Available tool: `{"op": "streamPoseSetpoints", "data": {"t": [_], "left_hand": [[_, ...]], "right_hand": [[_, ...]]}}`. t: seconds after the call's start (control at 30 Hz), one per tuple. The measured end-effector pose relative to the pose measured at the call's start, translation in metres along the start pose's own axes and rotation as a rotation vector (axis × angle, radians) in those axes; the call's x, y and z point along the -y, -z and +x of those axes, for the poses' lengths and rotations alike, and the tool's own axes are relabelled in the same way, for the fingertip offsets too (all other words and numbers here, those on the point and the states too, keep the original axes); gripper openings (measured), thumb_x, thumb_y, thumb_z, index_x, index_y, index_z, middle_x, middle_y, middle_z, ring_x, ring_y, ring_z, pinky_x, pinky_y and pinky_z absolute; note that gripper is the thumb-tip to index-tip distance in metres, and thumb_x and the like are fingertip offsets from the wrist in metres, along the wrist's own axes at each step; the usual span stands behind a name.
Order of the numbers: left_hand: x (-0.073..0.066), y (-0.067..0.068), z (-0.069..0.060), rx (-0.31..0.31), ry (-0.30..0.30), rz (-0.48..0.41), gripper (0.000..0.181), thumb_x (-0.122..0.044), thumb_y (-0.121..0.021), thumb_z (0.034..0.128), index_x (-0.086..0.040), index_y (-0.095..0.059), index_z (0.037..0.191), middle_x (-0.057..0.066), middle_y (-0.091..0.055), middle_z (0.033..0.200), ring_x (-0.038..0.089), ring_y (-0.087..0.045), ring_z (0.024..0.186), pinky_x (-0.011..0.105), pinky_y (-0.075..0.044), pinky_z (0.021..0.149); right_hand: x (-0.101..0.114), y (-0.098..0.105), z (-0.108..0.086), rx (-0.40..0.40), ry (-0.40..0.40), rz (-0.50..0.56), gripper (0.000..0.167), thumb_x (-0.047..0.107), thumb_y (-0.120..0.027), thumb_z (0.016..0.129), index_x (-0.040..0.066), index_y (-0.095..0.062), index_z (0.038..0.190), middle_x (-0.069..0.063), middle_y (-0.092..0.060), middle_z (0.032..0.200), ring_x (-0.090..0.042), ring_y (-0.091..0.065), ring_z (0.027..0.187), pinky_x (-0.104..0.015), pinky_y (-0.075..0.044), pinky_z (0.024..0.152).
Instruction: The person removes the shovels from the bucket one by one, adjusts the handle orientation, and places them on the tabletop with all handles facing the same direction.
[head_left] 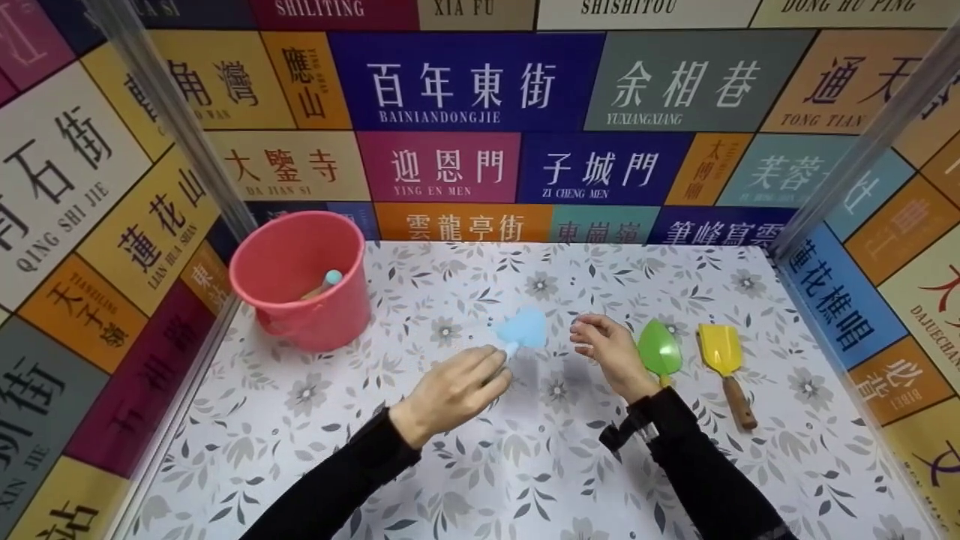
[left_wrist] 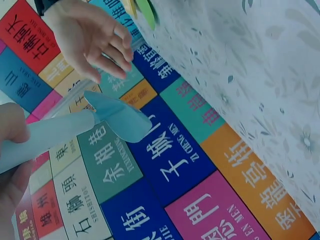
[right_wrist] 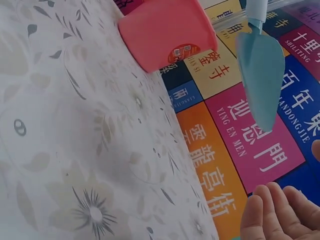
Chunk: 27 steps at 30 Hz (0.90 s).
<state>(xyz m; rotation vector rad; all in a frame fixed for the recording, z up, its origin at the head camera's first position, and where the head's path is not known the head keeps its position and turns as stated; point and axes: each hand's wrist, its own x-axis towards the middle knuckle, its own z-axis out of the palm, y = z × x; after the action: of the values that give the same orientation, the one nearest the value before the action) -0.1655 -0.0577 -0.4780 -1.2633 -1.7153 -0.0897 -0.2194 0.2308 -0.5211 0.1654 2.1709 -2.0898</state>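
My left hand grips the handle of a light blue toy shovel above the middle of the table. In the left wrist view the fingers wrap its pale handle, and the blade points away from the hand. To the right of that blade hovers my right hand, fingers loosely bent, with nothing in it. A green shovel lies just beside the right hand, its handle mostly hidden behind the wrist. Farther right rests a yellow shovel with a brown handle.
A red bucket stands at the back left of the table; a blue-tipped handle shows inside it. Panels with street names wall in the back and both sides. The table has a flowered cover.
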Motion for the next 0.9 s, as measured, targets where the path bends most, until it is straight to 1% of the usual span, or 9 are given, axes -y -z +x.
{"op": "streamPoseSetpoints", "data": {"t": [0.1,0.17,0.3,0.37,0.43,0.57,0.73,0.83,0.9], "left_hand": [[-0.007,-0.005,0.001,-0.005,-0.049,0.037,0.023,0.002,-0.052,0.1029,-0.006,-0.073,0.097,0.011,-0.074,0.104,0.022,-0.071,0.094,0.027,-0.061,0.089],[-0.011,-0.007,0.003,0.002,-0.069,0.048,0.025,0.002,-0.050,0.1040,-0.007,-0.073,0.098,0.010,-0.074,0.105,0.021,-0.070,0.095,0.027,-0.060,0.090],[-0.018,-0.010,0.005,0.022,-0.097,0.052,0.026,0.001,-0.048,0.1050,-0.007,-0.072,0.098,0.009,-0.073,0.105,0.020,-0.070,0.096,0.027,-0.060,0.091],[-0.021,-0.012,0.006,0.029,-0.109,0.053,0.027,0.001,-0.047,0.1053,-0.008,-0.072,0.098,0.008,-0.072,0.106,0.019,-0.070,0.096,0.027,-0.060,0.090],[-0.023,-0.014,0.006,0.035,-0.120,0.059,0.027,0.001,-0.047,0.1058,-0.008,-0.072,0.099,0.007,-0.072,0.106,0.018,-0.069,0.096,0.026,-0.060,0.090],[-0.026,-0.016,0.005,0.048,-0.140,0.069,0.028,-0.002,-0.045,0.1070,-0.009,-0.071,0.101,0.007,-0.071,0.108,0.018,-0.069,0.099,0.026,-0.059,0.092],[-0.026,-0.017,0.003,0.056,-0.152,0.068,0.027,-0.003,-0.046,0.1069,-0.009,-0.071,0.102,0.007,-0.071,0.109,0.018,-0.068,0.101,0.027,-0.059,0.094],[-0.025,-0.019,0.001,0.046,-0.153,0.069,0.027,-0.002,-0.046,0.1072,-0.009,-0.072,0.101,0.007,-0.072,0.110,0.018,-0.068,0.101,0.026,-0.059,0.094],[-0.024,-0.020,0.000,0.039,-0.155,0.071,0.028,-0.002,-0.046,0.1077,-0.009,-0.072,0.101,0.006,-0.072,0.110,0.018,-0.069,0.101,0.026,-0.059,0.092]], "right_hand": [[-0.004,-0.008,0.004,0.010,-0.062,0.066,0.043,0.012,-0.056,0.110,-0.014,-0.048,0.143,-0.012,-0.066,0.117,-0.016,-0.066,0.100,-0.029,-0.058,0.095],[-0.006,-0.014,0.006,0.014,-0.089,0.106,0.039,0.012,-0.057,0.109,-0.012,-0.051,0.140,-0.009,-0.067,0.111,-0.016,-0.067,0.097,-0.029,-0.058,0.092],[-0.010,-0.024,0.008,0.036,-0.137,0.182,0.023,0.015,-0.058,0.109,-0.004,-0.060,0.122,-0.002,-0.067,0.097,-0.013,-0.067,0.087,-0.026,-0.057,0.081],[-0.011,-0.027,0.008,0.048,-0.159,0.209,0.016,0.015,-0.058,0.108,0.000,-0.062,0.113,0.000,-0.066,0.092,-0.012,-0.066,0.082,-0.026,-0.057,0.076],[-0.012,-0.029,0.009,0.054,-0.179,0.232,0.012,0.013,-0.057,0.107,0.003,-0.063,0.109,0.001,-0.065,0.088,-0.011,-0.064,0.078,-0.024,-0.055,0.072],[-0.013,-0.030,0.009,0.046,-0.211,0.270,0.011,0.006,-0.055,0.105,0.000,-0.062,0.112,0.000,-0.064,0.087,-0.010,-0.062,0.075,-0.021,-0.052,0.067],[-0.012,-0.027,0.010,0.031,-0.214,0.297,0.019,0.002,-0.053,0.105,-0.006,-0.058,0.122,-0.002,-0.064,0.095,-0.010,-0.063,0.080,-0.020,-0.054,0.069],[-0.010,-0.025,0.011,0.028,-0.198,0.300,0.019,0.002,-0.053,0.106,-0.007,-0.056,0.122,-0.003,-0.063,0.098,-0.011,-0.063,0.083,-0.020,-0.055,0.072],[-0.007,-0.024,0.011,0.017,-0.189,0.298,0.015,0.001,-0.052,0.106,-0.005,-0.055,0.119,-0.003,-0.063,0.097,-0.011,-0.063,0.083,-0.021,-0.055,0.071]]}}
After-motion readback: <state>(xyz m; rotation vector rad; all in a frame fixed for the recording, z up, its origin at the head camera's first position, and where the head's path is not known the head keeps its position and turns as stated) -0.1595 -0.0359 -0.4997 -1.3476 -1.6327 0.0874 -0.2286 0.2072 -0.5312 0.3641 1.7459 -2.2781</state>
